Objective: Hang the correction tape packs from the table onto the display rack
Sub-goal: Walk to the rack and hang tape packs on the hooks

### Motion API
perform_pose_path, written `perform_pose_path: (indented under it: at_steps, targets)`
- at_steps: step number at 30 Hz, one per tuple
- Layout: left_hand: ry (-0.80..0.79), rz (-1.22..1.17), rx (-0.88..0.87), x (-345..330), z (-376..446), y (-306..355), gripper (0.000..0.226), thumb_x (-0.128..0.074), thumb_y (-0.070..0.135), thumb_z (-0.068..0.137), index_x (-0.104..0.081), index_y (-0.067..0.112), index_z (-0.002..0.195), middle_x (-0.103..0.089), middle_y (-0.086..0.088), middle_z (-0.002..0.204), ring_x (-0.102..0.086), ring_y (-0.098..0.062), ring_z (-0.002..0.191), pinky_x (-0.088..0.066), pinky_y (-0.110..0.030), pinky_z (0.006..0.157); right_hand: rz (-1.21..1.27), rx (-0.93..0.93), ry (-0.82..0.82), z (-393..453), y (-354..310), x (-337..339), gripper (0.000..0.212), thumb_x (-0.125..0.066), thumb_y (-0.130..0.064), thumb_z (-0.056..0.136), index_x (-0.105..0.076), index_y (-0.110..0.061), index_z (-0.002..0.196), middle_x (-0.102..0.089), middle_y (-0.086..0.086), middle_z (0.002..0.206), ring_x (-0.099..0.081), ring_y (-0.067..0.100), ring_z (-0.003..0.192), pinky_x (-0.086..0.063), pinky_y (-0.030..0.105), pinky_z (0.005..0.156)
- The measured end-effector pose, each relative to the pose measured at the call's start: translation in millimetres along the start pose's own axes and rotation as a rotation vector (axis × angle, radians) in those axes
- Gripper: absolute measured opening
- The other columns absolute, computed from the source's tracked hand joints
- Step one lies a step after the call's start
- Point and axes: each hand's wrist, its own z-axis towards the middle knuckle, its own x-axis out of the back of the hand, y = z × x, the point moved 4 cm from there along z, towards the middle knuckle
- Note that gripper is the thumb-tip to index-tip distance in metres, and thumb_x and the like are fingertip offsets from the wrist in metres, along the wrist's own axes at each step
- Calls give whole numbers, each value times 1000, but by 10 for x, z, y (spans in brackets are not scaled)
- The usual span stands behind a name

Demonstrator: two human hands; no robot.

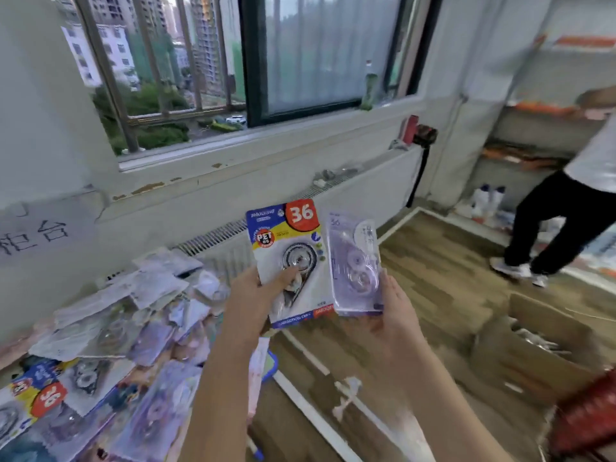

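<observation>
Head view shows two hands held up in front of a window point(320, 55), each with one correction tape pack. The left hand point(253, 295) grips the blue and yellow pack point(290, 261) at its lower left side, with the thumb lying across the front. This pack stands tall, its long side going up and down, top edge up and tipped a little to the left. It has a big red circle with "36" at the top and a red badge that says "PET". The small words look blurry. The right hand point(390, 311) holds the purple pack point(355, 265) from below, fingers curled round its bottom. This pack also stands tall, just beside the first one, and has a small "36" at the top. More packs lie in a messy pile on the table point(100, 345) at the lower left. A sheet on the wall shows the writing "柜台".
</observation>
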Motion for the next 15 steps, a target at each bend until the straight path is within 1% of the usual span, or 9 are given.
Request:
perform_pose_path:
  at_steps: [1, 2, 3, 4, 7, 9, 10, 13, 15]
  targets:
    - [-38, 6, -4, -243, -19, 28, 9, -71, 24, 84, -66, 31, 81, -71, 19, 70, -65, 4, 66, -50, -17, 62, 14, 10, 24, -52, -129, 189, 54, -68, -48, 77, -62, -9, 114, -70, 14, 108, -66, 33, 95, -56, 43, 77]
    - [-81, 17, -9, -493, -45, 42, 8, -71, 29, 84, -64, 33, 81, -70, 19, 70, -65, 3, 67, -49, -17, 61, 22, 38, 40, -114, -271, 390, 60, -65, -50, 77, -61, -7, 118, -71, 15, 106, -68, 32, 91, -58, 37, 69]
    - [-124, 20, -5, -757, -95, 77, 7, -70, 32, 83, -64, 34, 82, -69, 19, 73, -65, 1, 69, -49, -17, 60, 21, 65, 44, -191, -416, 596, 58, -60, -49, 80, -61, -6, 120, -72, 14, 103, -71, 29, 85, -57, 32, 62]
    - [-173, 12, 1, -1030, -150, 100, 7, -70, 33, 83, -63, 34, 84, -69, 18, 77, -66, -1, 70, -50, -16, 59, 17, 95, 38, -273, -558, 809, 59, -59, -49, 80, -60, -8, 122, -72, 13, 104, -71, 28, 84, -57, 32, 62]
    - [-317, -28, -21, -1907, -423, 211, 13, -71, 29, 83, -63, 28, 93, -72, 11, 88, -67, 0, 73, -51, -15, 60, -21, 236, 96, -535, -1042, 1502, 87, -81, -59, 60, -56, -10, 128, -67, 16, 116, -66, 35, 103, -55, 46, 84]
    - [-408, -88, -64, -2521, -671, 310, 17, -72, 22, 82, -62, 25, 96, -71, 13, 83, -66, 4, 68, -48, -10, 56, -8, 339, 212, -761, -1405, 2056, 98, -88, -60, 41, -59, -13, 123, -70, 11, 112, -68, 30, 100, -54, 45, 83]
    - [-466, -119, -78, -2841, -794, 349, 17, -71, 19, 82, -62, 26, 95, -71, 15, 79, -67, 3, 68, -48, -9, 55, -2, 379, 264, -880, -1592, 2350, 96, -90, -58, 38, -60, -15, 118, -71, 7, 108, -69, 27, 96, -56, 41, 77]
    - [-642, -168, -109, -3776, -1224, 483, 14, -71, 21, 80, -66, 20, 93, -72, 14, 73, -67, -1, 68, -49, -12, 56, 8, 524, 401, -1358, -2155, 3188, 62, -84, -45, 54, -62, -15, 103, -73, 2, 98, -68, 24, 91, -57, 29, 68]
    - [-731, -187, -138, -4368, -1516, 562, 18, -70, 21, 81, -65, 13, 96, -69, 13, 74, -64, 1, 66, -46, -11, 55, -35, 609, 505, -1718, -2484, 3696, 65, -84, -44, 57, -62, -14, 109, -72, 3, 102, -69, 21, 90, -58, 31, 72]
